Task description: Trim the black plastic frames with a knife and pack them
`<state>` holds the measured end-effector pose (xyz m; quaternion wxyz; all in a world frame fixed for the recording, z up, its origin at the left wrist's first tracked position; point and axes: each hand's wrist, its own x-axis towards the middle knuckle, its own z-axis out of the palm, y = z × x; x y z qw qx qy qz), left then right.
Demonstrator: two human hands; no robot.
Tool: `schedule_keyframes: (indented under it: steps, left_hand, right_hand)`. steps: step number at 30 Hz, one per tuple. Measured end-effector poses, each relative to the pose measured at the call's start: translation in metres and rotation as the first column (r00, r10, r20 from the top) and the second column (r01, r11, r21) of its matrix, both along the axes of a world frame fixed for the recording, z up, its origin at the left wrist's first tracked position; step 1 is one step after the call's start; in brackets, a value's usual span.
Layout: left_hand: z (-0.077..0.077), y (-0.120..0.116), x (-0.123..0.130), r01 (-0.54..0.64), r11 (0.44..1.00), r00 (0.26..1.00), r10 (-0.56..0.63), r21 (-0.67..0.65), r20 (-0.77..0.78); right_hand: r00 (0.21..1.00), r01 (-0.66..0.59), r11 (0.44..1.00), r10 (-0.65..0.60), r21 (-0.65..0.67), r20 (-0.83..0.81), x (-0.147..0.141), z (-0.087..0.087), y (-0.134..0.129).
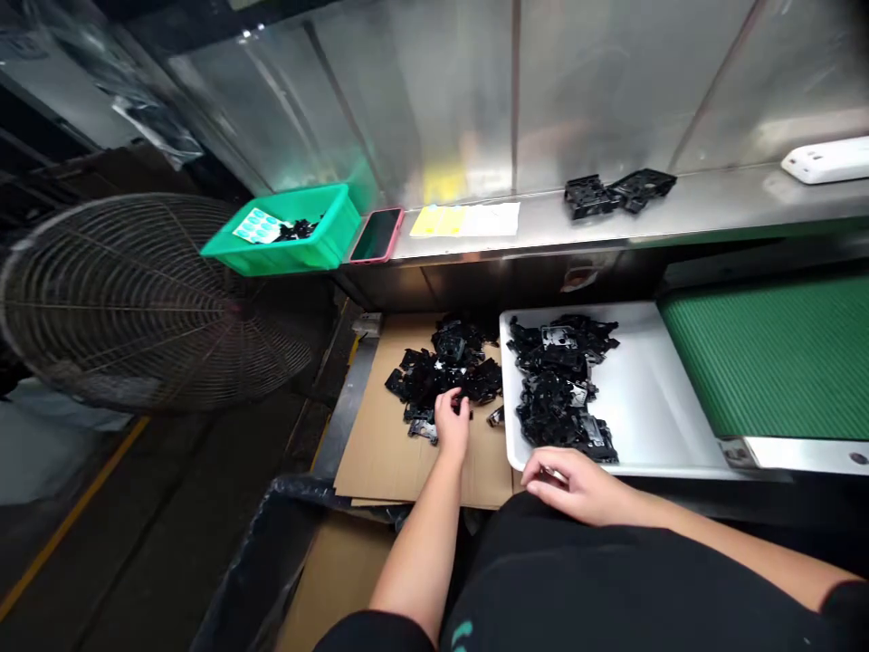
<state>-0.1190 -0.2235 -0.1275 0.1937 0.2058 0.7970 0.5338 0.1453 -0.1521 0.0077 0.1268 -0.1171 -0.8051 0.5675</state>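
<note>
Black plastic parts (424,376) lie in a loose pile on a brown cardboard sheet (373,453). My left hand (453,418) is at the near edge of this pile, its fingers curled around or against a dark part that is mostly hidden. To the right, a white tray (652,389) holds more black parts (553,389) heaped along its left side. My right hand (560,480) rests by the tray's near edge with curled fingers; whether something small is between them is too hidden to tell.
A green bin (289,258), a phone (377,235), yellow and white paper (465,220), black parts (617,192) and a white device (828,161) sit on the metal ledge. A large fan (149,303) stands left; a green conveyor belt (780,353) lies right.
</note>
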Motion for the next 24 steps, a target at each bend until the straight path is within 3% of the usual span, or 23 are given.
schedule_keyframes:
  steps: [3,7,11,14,17,20,24]
  left_hand:
    - [0.018,-0.002,-0.010,-0.070,0.995,0.992,0.063,0.067,0.111]
    - [0.064,-0.017,-0.006,-0.113,0.972,0.951,0.045,0.206,0.306]
    - [0.115,-0.037,0.026,-0.064,0.952,0.838,-0.112,0.300,0.534]
    - [0.142,-0.048,0.061,-0.005,0.955,0.707,-0.206,0.296,0.676]
    - [0.157,-0.054,0.089,0.043,0.958,0.586,-0.254,0.284,0.769]
    - [0.166,-0.059,0.101,0.049,0.953,0.515,-0.282,0.300,0.810]
    - [0.174,-0.068,0.103,0.023,0.942,0.475,-0.304,0.334,0.826]
  right_hand:
    - [0.999,0.025,1.000,-0.026,-0.013,-0.027,0.005,0.002,0.009]
    - [0.993,0.104,0.994,-0.106,-0.035,-0.054,0.004,0.003,0.022]
    - [0.977,0.198,0.976,-0.204,-0.090,-0.064,-0.008,0.011,0.036]
    - [0.981,0.171,0.974,-0.181,-0.148,-0.062,-0.020,0.025,0.045]
    - [0.997,0.011,0.978,-0.027,-0.207,-0.073,-0.031,0.037,0.048]
    - [0.992,-0.113,0.959,0.093,-0.259,-0.089,-0.038,0.043,0.045]
    - [0.995,-0.065,0.939,0.034,-0.338,-0.097,-0.041,0.045,0.035]
